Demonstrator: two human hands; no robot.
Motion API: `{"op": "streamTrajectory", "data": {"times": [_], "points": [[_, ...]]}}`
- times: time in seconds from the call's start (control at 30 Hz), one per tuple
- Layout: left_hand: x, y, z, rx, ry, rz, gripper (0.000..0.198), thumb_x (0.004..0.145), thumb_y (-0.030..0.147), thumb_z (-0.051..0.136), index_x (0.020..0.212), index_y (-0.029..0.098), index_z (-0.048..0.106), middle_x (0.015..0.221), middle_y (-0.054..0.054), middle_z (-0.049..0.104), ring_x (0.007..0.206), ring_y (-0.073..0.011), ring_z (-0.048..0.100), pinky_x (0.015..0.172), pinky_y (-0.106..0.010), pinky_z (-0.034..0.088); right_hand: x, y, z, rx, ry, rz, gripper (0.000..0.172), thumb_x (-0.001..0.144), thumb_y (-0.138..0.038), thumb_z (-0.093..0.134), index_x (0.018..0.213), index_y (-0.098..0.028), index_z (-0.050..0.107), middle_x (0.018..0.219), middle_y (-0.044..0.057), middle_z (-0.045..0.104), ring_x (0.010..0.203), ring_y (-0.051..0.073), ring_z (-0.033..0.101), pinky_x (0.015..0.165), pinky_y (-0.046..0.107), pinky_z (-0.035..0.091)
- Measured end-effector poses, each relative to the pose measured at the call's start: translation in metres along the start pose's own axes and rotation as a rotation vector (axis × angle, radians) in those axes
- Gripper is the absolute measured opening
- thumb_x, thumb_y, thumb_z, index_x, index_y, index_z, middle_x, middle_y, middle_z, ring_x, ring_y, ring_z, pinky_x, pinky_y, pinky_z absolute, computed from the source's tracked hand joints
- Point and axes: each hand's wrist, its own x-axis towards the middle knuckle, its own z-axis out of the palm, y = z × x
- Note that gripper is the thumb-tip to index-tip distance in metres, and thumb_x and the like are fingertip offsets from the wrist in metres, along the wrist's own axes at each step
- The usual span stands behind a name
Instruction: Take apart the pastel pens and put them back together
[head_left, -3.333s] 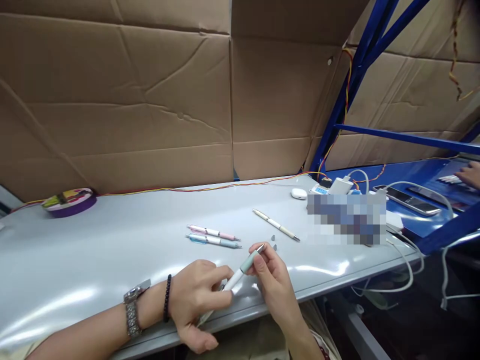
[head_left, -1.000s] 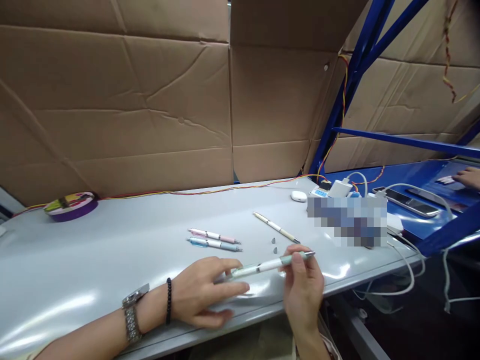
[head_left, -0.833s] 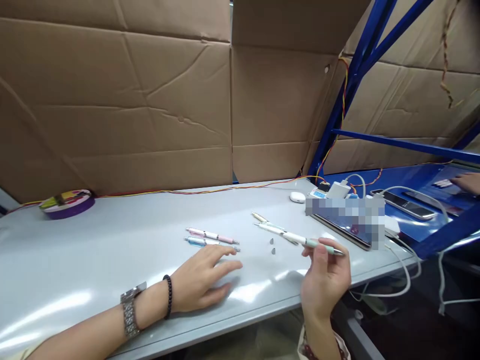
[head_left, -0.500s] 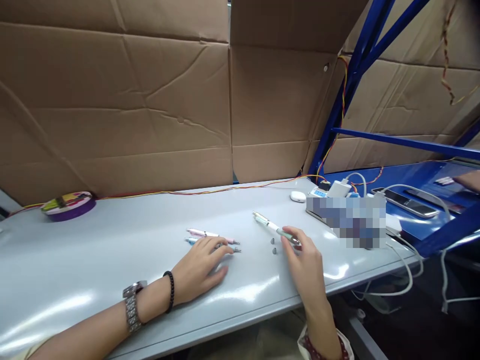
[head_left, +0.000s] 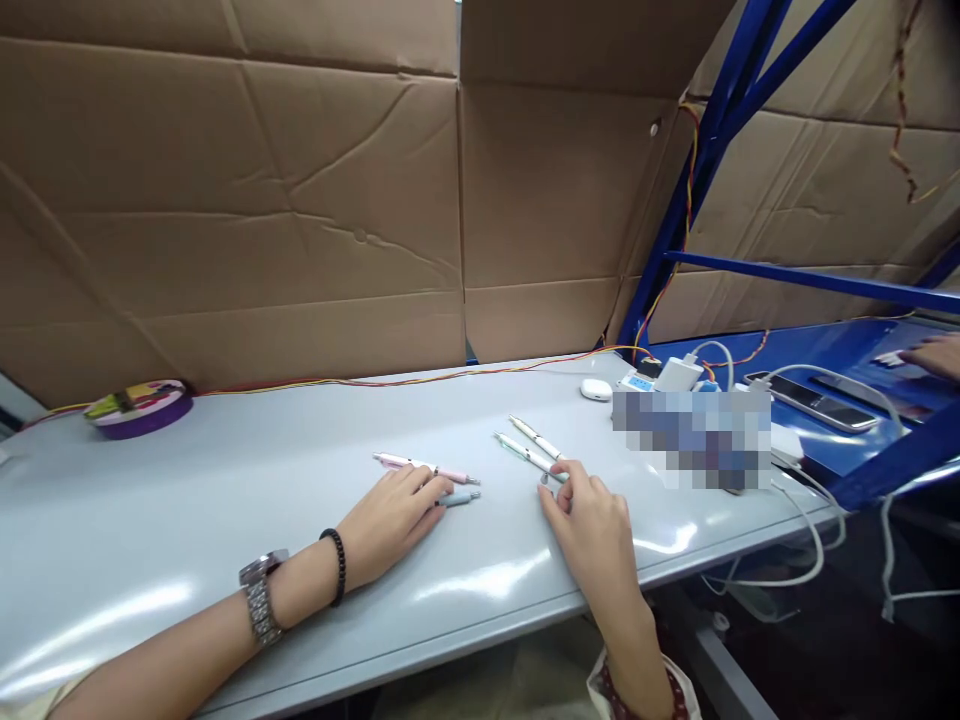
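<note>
Here, left hand (head_left: 390, 525): its fingers are laid close together over the blue pen (head_left: 459, 497), whose rear half is covered; whether it is pinched cannot be told.
Right hand (head_left: 600, 530): it is held low over the counter (head_left: 262, 480), thumb and forefinger slightly parted; a grip cannot be made out.
Grey piece (head_left: 545, 479): it is left loose, just beside the right thumb.
Pens: the pink pen (head_left: 454, 475) is set just beyond the blue one; the green pen (head_left: 525, 453) is laid beside the cream pen (head_left: 536, 437).
Progress: silvery tips are seen fitted on the pink and blue pens; the other two tips are hidden by fingers. Arranging in pairs seems nearly done, with the loose piece unattached.
Materials: slim, smooth barrels are backed by glossy grey counter.
Beyond: a rounded white case (head_left: 596, 389) is backed by creased brown cardboard (head_left: 300, 150).
</note>
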Motion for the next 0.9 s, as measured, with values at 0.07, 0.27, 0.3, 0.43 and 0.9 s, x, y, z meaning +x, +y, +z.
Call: {"op": "streamTrajectory", "data": {"times": [0.07,0.27,0.3,0.43,0.9], "points": [[0.000,-0.001,0.002,0.001,0.008,0.036,0.019,0.093,0.023,0.035,0.099,0.020,0.053,0.096,-0.005,0.056,0.085,-0.0210,0.053,0.072,-0.032,0.044,0.000,-0.001,-0.001,0.031,-0.006,-0.012,0.008,0.085,-0.025,0.045,0.087,-0.022,0.052,0.059,-0.002,0.053,0.062,0.019,0.053,0.063,0.032,0.034],[-0.002,0.005,0.006,-0.058,0.051,0.108,0.025,0.097,0.025,0.025,0.100,0.018,0.049,0.093,-0.006,0.055,0.081,-0.0188,0.055,0.067,-0.029,0.047,-0.010,-0.013,-0.012,0.437,0.049,0.021,0.016,0.087,-0.031,0.046,0.087,-0.021,0.058,0.078,0.003,0.061,0.069,0.017,0.055,0.066,0.030,0.043],[-0.003,0.007,0.006,-0.076,0.055,0.106,0.025,0.097,0.026,0.025,0.102,0.018,0.049,0.094,-0.006,0.055,0.080,-0.0184,0.056,0.066,-0.028,0.047,-0.013,-0.017,-0.014,0.538,0.016,0.021,0.017,0.087,-0.031,0.047,0.087,-0.021,0.060,0.082,0.004,0.063,0.073,0.018,0.056,0.067,0.029,0.045],[-0.006,0.012,0.006,-0.126,0.072,0.083,0.023,0.097,0.028,0.028,0.104,0.019,0.047,0.097,-0.006,0.054,0.076,-0.0166,0.057,0.063,-0.026,0.048,-0.020,-0.028,-0.018,0.764,-0.211,-0.019,0.014,0.085,-0.030,0.053,0.087,-0.020,0.063,0.086,0.004,0.064,0.081,0.018,0.059,0.073,0.028,0.047],[-0.007,0.011,0.005,-0.224,0.118,0.104,0.018,0.095,0.026,0.031,0.095,0.019,0.047,0.095,-0.005,0.054,0.080,-0.0163,0.055,0.069,-0.027,0.047,-0.016,-0.024,-0.006,0.812,-0.222,0.031,0.014,0.083,-0.027,0.055,0.088,-0.020,0.066,0.088,0.003,0.067,0.081,0.017,0.062,0.072,0.026,0.049]]}}
